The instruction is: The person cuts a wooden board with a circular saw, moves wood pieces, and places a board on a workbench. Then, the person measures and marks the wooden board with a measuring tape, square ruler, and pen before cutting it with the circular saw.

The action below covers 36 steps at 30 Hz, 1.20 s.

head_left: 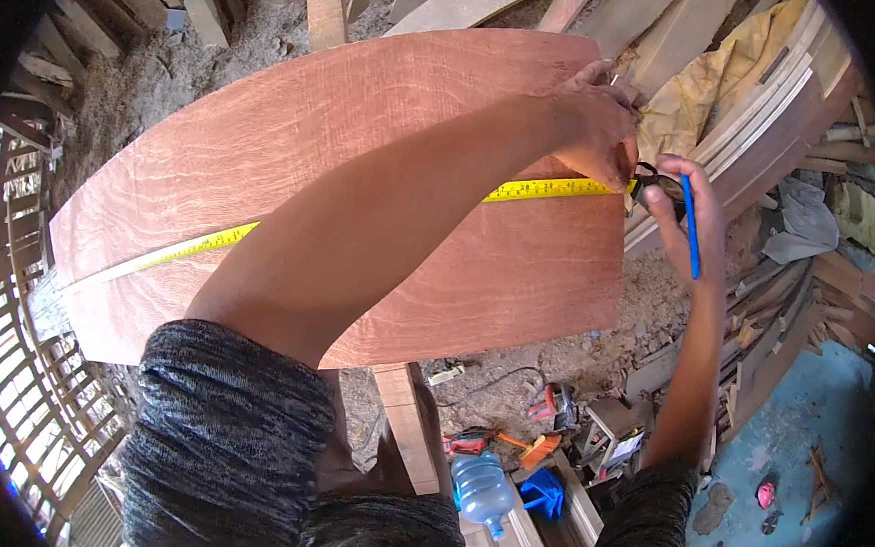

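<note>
A yellow tape measure blade (548,189) lies stretched across a reddish plywood board (455,315) with a curved far edge. Its dark case (671,188) sits just past the board's right edge, in my right hand (696,224). A blue pencil or pen (691,229) is also held by that hand, along the fingers. My left arm reaches over the board and covers part of the blade. At the right edge, my left hand (597,128) has bent fingers, with fingertips at the blade beside the case. Some of its fingers are hidden.
Wooden planks (324,6) and curved timber strips (778,114) lie beyond the board. Below it are a wooden beam (408,427), a blue water jug (484,492), an orange brush (539,450) and a red power tool (552,409). Slatted woodwork (12,348) stands at left.
</note>
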{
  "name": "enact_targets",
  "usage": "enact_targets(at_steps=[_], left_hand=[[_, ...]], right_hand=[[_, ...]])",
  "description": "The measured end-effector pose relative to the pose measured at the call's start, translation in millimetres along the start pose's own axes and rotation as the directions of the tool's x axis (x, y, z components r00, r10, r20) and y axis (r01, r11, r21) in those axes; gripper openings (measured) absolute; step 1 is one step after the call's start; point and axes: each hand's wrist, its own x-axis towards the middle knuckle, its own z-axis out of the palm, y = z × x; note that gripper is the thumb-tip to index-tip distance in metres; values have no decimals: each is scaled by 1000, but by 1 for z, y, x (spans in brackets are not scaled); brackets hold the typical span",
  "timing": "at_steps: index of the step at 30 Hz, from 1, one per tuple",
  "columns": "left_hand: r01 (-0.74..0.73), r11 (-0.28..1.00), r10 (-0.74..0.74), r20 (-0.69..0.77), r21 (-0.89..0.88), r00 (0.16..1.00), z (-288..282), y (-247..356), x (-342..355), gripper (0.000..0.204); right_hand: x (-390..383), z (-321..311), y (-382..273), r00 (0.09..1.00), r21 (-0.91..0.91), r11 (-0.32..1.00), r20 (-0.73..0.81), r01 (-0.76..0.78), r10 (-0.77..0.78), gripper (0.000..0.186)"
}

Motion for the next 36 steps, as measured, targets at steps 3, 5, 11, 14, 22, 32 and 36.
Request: enact_targets(at_steps=[3, 5, 11, 14, 22, 32, 36], left_hand=[[-40, 999, 42, -57, 31, 998, 1, -1, 0, 30], [-28, 999, 29, -51, 23, 998, 1, -4, -3, 30], [-2, 1000, 3, -52, 21, 999, 5, -4, -2, 30], [-12, 1000, 12, -103, 9, 995, 7, -6, -4, 30], [-45, 999, 43, -145, -13, 989, 10, 0, 4, 28], [21, 998, -26, -104, -57, 994, -2, 27, 21, 35], [67, 998, -68, -101, -21, 993, -16, 9, -7, 35]], right_hand=[[-13, 4, -17, 951, -211, 973, -271, 90, -147, 28], [-31, 10, -46, 940, -35, 997, -334, 65, -73, 25], [-64, 82, -95, 951, 622, 782, -255, 21, 176, 22], [-60, 112, -99, 960, 674, 733, -139, -88, 243, 21], [-50, 150, -73, 962, 607, 793, -239, 42, 132, 14], [-66, 137, -12, 953, 446, 894, -247, -49, 175, 21], [-55, 163, -47, 972, 381, 922, -235, 69, 25, 16]])
